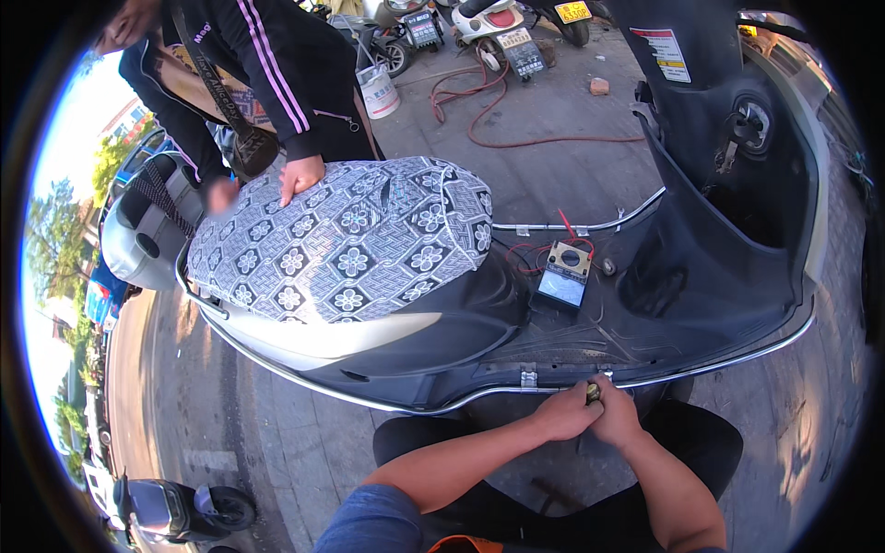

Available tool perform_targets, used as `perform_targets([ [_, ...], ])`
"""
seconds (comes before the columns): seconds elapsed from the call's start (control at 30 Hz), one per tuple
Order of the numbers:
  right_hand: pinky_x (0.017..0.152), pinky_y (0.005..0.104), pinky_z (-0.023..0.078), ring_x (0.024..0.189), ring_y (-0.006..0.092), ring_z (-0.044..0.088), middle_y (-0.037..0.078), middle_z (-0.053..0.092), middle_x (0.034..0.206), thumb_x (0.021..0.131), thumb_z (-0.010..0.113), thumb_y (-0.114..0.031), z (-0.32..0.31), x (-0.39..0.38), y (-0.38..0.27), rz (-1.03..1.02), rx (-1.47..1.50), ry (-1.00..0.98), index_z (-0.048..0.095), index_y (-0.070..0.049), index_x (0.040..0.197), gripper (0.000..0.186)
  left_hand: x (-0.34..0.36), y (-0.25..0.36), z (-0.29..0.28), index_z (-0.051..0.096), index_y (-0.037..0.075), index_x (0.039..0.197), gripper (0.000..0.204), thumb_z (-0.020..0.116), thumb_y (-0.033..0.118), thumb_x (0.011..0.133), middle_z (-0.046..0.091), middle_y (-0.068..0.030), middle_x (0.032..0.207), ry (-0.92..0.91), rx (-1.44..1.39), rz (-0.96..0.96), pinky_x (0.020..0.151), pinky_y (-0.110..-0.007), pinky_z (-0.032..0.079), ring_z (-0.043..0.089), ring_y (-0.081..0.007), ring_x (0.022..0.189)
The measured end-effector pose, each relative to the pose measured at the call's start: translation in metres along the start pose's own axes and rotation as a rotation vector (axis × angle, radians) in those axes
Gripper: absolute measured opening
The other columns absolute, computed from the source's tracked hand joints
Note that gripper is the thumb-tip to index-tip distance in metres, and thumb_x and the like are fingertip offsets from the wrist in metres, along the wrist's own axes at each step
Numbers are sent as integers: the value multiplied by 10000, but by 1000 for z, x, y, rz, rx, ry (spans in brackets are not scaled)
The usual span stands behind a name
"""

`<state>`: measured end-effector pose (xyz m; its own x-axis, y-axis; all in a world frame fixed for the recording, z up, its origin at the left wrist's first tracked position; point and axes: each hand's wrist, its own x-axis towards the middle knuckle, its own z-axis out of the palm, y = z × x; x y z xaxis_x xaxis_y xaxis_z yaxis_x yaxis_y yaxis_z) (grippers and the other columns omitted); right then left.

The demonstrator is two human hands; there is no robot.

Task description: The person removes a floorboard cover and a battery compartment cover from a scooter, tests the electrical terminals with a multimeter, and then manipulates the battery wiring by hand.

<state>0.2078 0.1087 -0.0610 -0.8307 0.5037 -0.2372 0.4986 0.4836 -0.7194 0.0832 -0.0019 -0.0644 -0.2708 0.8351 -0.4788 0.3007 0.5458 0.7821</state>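
Head view: left hand and right hand clasp small olive-yellow rounded object, axis unclear; just beyond them, silver-and-black plastic scooter runs left-to-right, nose rightward.

Grey paving formed the ground of this outdoor spot, with patches of sunlight near its right edge. Toward its far edge stood a white scooter and a white bucket; a red hose lay looped near a brick. Along its left edge ran a road, trees beyond under glaring sky. A dark scooter occupied the near left corner.
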Motion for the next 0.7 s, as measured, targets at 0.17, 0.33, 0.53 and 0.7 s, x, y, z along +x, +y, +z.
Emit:
perform_targets([
  [0.17,851,531,579,1006,481,733,250,764,1026,891,728,-175,-6,7,-15,-4,12,-3,628,-122,1261,388,6,-5,-9,553,-46,1348,581,558,435,1022,707,-326,1222,13,33,6,1002,-533,518,679,-493,1162],
  [0.33,849,540,577,1005,476,733,262,755,1040,894,720,-161,-17,-1,-8,-2,-68,-3,597,-61,1285,422,3,12,-12,593,-24,1319,519,607,393,1009,720,-283,1219,-47,-3,28,989,-490,522,694,-452,1162],
  [0.53,886,549,582,1024,468,736,269,754,1079,931,685,-214,-23,-4,-9,60,-197,-37,509,-19,1439,573,29,10,-45,688,-32,1230,417,781,170,877,747,-178,1126,-153,-158,68,980,-384,534,705,-287,1107],
  [0.7,827,541,602,948,441,758,256,760,1044,968,642,-238,-20,-1,0,58,-261,0,492,54,1430,567,51,15,-61,668,1,1369,678,891,161,750,640,-191,1357,8,112,168,1083,-399,512,653,-320,1240],
])
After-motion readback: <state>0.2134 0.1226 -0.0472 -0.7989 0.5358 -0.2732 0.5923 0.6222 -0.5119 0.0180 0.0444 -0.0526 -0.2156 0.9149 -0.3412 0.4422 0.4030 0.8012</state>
